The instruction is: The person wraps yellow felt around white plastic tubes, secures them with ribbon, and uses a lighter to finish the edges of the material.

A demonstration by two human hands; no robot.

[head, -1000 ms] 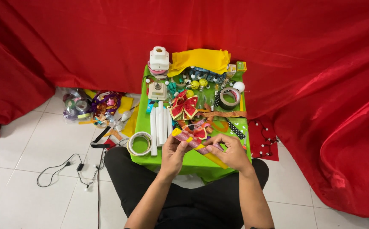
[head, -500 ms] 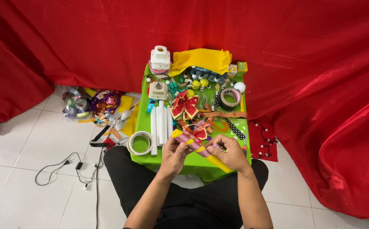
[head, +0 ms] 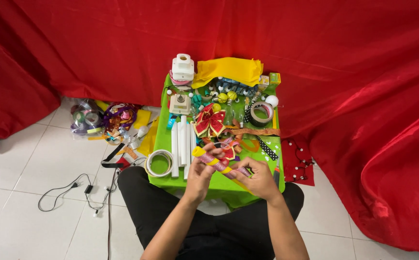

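My left hand (head: pixel 201 174) and my right hand (head: pixel 258 180) both grip a yellow stick (head: pixel 217 162) wound with pink ribbon, held slantwise over the near edge of a small green table (head: pixel 163 139). The left hand has the upper left part, the right hand the lower right end. Just beyond the stick lie a red and gold bow (head: pixel 209 121) and a smaller red bow (head: pixel 228 151). White rods (head: pixel 182 142) lie to the left of my hands, beside a white tape roll (head: pixel 159 162).
The table holds a grey tape roll (head: pixel 260 114), a yellow cloth (head: pixel 228 70), a white device (head: pixel 183 67) and small balls. Ribbon spools (head: pixel 102 119) and a cable (head: pixel 74 192) lie on the tiled floor at left. Red drapery (head: pixel 315 58) surrounds everything.
My hands have turned the stick slightly and shifted along it; the ribbon wrap sits a little further along. Everything on the table stays where it was.
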